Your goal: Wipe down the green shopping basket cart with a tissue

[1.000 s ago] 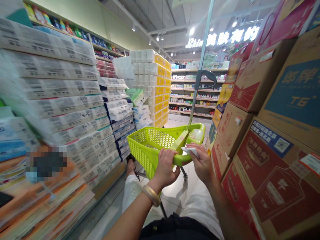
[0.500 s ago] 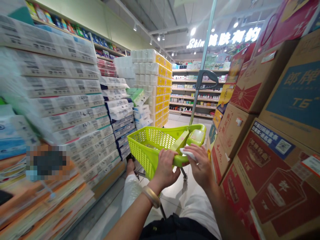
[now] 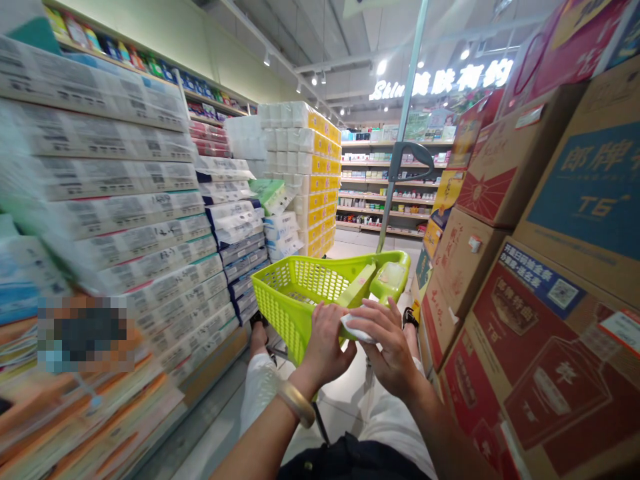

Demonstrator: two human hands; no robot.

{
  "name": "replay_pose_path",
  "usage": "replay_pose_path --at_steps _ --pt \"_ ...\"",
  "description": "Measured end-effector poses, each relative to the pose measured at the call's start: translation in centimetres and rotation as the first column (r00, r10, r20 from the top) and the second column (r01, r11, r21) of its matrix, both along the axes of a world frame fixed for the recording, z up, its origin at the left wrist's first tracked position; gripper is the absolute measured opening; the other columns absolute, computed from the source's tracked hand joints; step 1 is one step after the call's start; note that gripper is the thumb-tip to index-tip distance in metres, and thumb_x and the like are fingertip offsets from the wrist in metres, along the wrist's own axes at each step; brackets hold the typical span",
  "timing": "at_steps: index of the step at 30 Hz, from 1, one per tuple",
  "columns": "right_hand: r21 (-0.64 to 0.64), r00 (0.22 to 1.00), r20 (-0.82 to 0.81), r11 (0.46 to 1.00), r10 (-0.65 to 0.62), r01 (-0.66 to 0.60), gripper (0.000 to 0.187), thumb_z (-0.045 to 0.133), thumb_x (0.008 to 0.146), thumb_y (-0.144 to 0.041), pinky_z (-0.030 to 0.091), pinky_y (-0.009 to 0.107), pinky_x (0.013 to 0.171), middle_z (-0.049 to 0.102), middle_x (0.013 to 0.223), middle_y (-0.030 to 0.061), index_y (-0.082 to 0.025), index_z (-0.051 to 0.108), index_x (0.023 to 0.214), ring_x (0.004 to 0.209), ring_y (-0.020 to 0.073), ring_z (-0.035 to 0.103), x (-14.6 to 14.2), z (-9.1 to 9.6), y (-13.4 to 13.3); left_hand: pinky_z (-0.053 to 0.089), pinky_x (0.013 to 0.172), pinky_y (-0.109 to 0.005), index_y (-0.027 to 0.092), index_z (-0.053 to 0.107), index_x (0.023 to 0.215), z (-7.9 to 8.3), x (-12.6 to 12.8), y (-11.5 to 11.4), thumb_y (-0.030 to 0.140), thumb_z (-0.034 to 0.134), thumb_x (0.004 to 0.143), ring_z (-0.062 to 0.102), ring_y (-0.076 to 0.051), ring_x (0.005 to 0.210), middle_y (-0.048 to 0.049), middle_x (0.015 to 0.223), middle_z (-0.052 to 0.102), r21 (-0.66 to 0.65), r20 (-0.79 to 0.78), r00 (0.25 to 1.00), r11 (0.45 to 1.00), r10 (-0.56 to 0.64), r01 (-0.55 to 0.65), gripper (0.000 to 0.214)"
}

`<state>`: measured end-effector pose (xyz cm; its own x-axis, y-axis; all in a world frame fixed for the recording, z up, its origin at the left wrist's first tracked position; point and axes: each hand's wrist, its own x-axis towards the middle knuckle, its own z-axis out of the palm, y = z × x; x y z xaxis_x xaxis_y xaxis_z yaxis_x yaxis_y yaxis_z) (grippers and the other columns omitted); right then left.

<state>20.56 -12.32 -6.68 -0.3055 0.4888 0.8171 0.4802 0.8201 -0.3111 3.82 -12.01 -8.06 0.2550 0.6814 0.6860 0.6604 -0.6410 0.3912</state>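
Observation:
A lime-green shopping cart (image 3: pixel 285 293) with a perforated basket stands right in front of me. My left hand (image 3: pixel 327 337) is wrapped over the near rim of the cart, a gold-coloured bangle (image 3: pixel 296 403) on its wrist. Just to its right, my right hand (image 3: pixel 383 343) presses a white folded cloth or tissue (image 3: pixel 359 331) against the cart's green handle, fingers bent over it. The handle section between the hands is mostly covered. A rounded green panel with a clear top (image 3: pixel 391 277) sits at the cart's right end.
Wrapped paper packs (image 3: pixel 150 177) are stacked high on the left. Cardboard cartons (image 3: pixel 540 360) rise close on the right. A tall pole with a grey handle (image 3: pixel 413 162) stands beyond the cart. Farther back are yellow-and-white tissue packs (image 3: pixel 320 180) and stocked shelves (image 3: pixel 367 180).
My right hand has slid left along the cart handle with the white cloth, coming up beside my left hand. My left hand keeps its hold on the rim.

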Motion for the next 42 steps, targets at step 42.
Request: replay_pose_path --at_steps 42 --pt "-0.005 0.963 -0.26 0.997 -0.074 0.076 0.022 0.05 0.096 -0.026 0.027 0.051 0.114 0.071 0.11 0.004 -0.027 0.071 0.102 0.116 0.0231 0.06 0.4 -0.7 1.0 0.035 0.101 -0.048 0.022 0.05 0.099 -0.1 -0.6 0.2 0.025 0.058 0.069 0.053 -0.026 0.095 -0.0057 0.094 0.059 0.032 -0.05 0.998 0.999 0.026 -0.025 0.031"
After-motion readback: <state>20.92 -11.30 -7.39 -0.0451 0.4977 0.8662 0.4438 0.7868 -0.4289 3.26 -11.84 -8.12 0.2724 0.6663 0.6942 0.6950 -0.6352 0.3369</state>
